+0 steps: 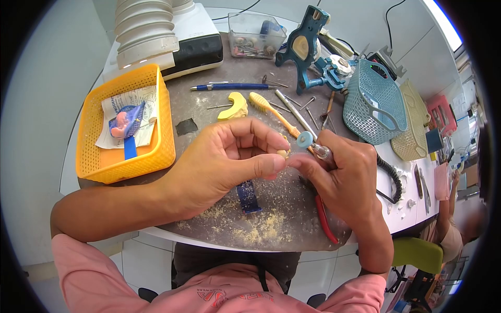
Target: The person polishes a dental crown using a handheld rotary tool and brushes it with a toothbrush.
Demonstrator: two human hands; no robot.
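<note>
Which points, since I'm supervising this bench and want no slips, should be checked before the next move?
1. Small yellowish piece secured: ok, pinched in the fingertips of the left hand.
2. Rotary handpiece gripped: ok, held in the right hand.
3. Fingers well clear of the pale blue disc: probably not ok, left fingertips are close beside it.
4. Disc stopped or spinning: cannot tell from one still.
5. Bench mat free of debris: not ok, yellowish dust is scattered on it.
6. Loose tools away from the hands: not ok, a red-handled tool lies near the right wrist.
</note>
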